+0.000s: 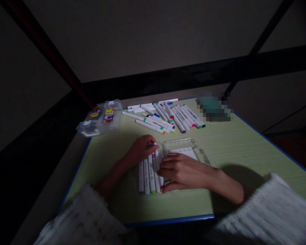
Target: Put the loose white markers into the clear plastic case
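Observation:
A clear plastic case [180, 140] lies open on the table, with a row of white marker pens [146, 177] side by side in its left half. My left hand [142, 148] is closed around the upper end of the rightmost marker [157, 161]. On that marker's lower end, the fingers and thumb of my right hand [180, 170] press from the right. My right hand also covers part of the case's other half, where a white printed sheet [188, 152] shows. Some fingertips are hidden.
Several loose markers [153, 124] with coloured ends lie across the back of the table [234, 163]. A second clear case [112, 127] with colourful labels rests at the back left edge. A blurred-out greenish object [214, 107] sits at the back right.

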Motion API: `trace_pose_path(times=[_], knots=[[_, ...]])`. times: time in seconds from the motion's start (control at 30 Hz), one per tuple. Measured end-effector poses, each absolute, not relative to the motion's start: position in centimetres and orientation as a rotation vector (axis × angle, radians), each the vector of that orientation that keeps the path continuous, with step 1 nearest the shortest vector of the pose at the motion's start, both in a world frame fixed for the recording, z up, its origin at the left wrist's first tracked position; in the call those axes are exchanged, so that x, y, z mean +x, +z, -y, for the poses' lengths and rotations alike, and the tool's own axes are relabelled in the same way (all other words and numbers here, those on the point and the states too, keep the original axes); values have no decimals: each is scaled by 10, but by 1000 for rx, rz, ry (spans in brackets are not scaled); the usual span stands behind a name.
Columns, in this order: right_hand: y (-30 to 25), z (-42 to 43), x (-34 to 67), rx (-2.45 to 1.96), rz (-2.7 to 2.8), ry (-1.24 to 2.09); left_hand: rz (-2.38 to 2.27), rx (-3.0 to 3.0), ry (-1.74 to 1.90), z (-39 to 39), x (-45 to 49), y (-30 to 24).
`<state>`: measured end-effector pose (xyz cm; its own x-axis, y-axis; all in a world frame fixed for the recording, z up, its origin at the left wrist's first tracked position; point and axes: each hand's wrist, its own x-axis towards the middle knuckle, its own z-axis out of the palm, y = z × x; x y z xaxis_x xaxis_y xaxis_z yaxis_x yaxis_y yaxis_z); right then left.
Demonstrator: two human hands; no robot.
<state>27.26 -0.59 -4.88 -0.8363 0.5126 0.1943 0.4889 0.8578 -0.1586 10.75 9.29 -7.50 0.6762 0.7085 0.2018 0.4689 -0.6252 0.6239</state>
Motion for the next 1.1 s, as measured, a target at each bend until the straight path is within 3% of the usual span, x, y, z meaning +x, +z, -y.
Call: trace_pose_path(times=[0.5,1.1], knots=[[-43,6,278,-756,2828,233,-920,2324,583,-93,106,-74],[-48,8,274,-691,2855,6,-894,2239,649,-96,107,-74]])
